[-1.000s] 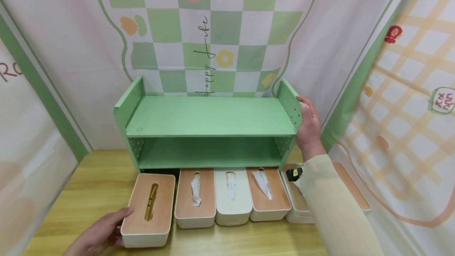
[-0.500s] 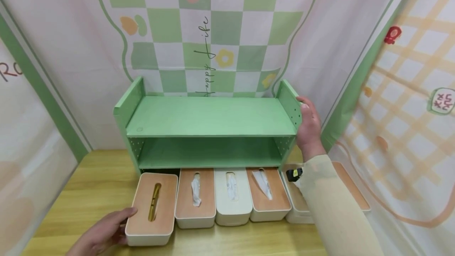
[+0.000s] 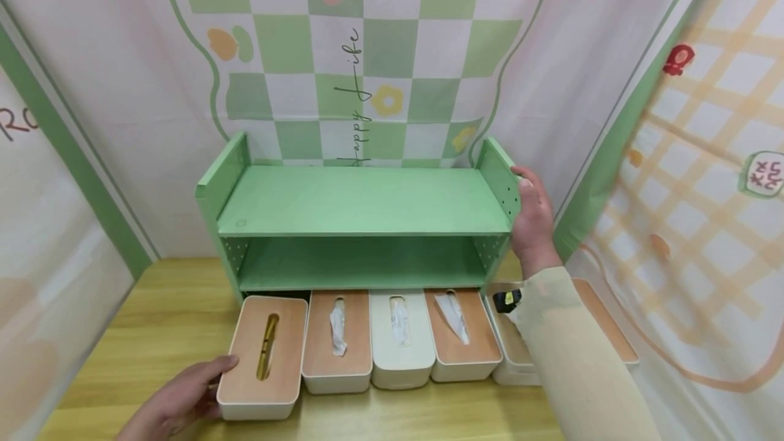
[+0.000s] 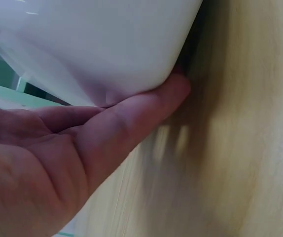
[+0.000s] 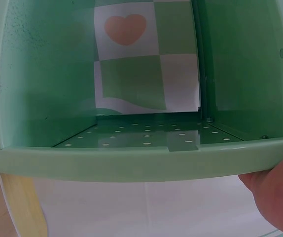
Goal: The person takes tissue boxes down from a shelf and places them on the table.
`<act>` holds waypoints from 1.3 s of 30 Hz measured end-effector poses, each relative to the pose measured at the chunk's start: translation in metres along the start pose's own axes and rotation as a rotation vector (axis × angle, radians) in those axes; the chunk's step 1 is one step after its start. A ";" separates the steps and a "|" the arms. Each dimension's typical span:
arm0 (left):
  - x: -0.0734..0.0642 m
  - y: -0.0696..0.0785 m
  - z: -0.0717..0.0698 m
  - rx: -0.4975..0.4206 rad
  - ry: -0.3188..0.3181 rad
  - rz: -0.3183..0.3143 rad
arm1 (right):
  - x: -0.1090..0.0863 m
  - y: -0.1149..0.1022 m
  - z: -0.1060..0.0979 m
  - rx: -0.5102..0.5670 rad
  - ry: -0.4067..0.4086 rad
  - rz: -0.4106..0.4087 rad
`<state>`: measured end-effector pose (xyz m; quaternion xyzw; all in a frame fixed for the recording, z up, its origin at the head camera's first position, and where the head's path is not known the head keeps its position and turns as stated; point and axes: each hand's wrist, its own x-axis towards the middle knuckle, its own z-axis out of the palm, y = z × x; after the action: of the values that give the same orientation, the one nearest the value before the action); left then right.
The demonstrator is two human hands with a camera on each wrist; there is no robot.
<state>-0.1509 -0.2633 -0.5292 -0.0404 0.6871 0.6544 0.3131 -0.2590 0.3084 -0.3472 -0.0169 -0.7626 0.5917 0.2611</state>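
Note:
At the left end of a row of boxes sits a tissue box (image 3: pixel 284 352) with a wood-tone lid, a cream body and a gold-brown interior in its slot. My left hand (image 3: pixel 180 397) holds its near left side, thumb at the lid's edge. The left wrist view shows fingers under the lower edge of the white wall (image 4: pixel 97 44); its far side is hidden. A green two-tier shelf (image 3: pixel 361 203) stands behind the boxes. My right hand (image 3: pixel 534 226) grips its right side panel; the right wrist view shows part of that hand (image 5: pixel 279 192) at the panel's edge (image 5: pixel 131 165).
To the right stand a wood-lidded tissue box (image 3: pixel 321 352), a white one (image 3: pixel 382 352) and another wood-lidded one (image 3: pixel 480 339), under the shelf's front. Further right, a box (image 3: pixel 511 373) with a black object (image 3: pixel 507 301) on top is partly behind my sleeve. A patterned curtain (image 3: pixel 392 39) hangs behind.
My left hand has shifted the leftmost tissue box a little to the right and slightly back, nearer the neighbouring box. The right hand and the shelf have stayed put.

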 end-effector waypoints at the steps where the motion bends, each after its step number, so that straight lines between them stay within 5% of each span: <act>1: 0.000 0.000 0.001 -0.003 0.004 0.001 | 0.000 0.000 0.000 -0.008 -0.001 -0.001; 15: 0.004 0.002 0.002 -0.074 -0.015 0.037 | 0.000 -0.004 0.001 -0.031 -0.007 -0.004; 24: 0.006 0.006 0.002 0.018 0.013 0.038 | 0.000 -0.002 -0.001 -0.004 -0.002 0.003; 27: 0.006 0.013 0.008 0.096 0.089 0.020 | 0.000 -0.002 -0.001 -0.015 -0.003 -0.001; 32: -0.006 0.026 0.031 0.620 0.331 0.086 | 0.000 -0.001 -0.002 -0.021 -0.002 0.012; 35: -0.022 0.030 0.050 0.977 0.448 0.276 | -0.001 -0.001 -0.001 -0.023 -0.001 0.015; 37: -0.030 0.031 0.064 1.132 0.504 0.422 | -0.001 -0.002 0.000 -0.039 -0.001 0.008; 39: -0.035 0.032 0.076 1.248 0.531 0.487 | -0.001 -0.002 0.000 -0.034 -0.003 0.010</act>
<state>-0.1090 -0.2008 -0.4798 0.1428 0.9754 0.1589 -0.0545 -0.2578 0.3074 -0.3453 -0.0243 -0.7729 0.5798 0.2566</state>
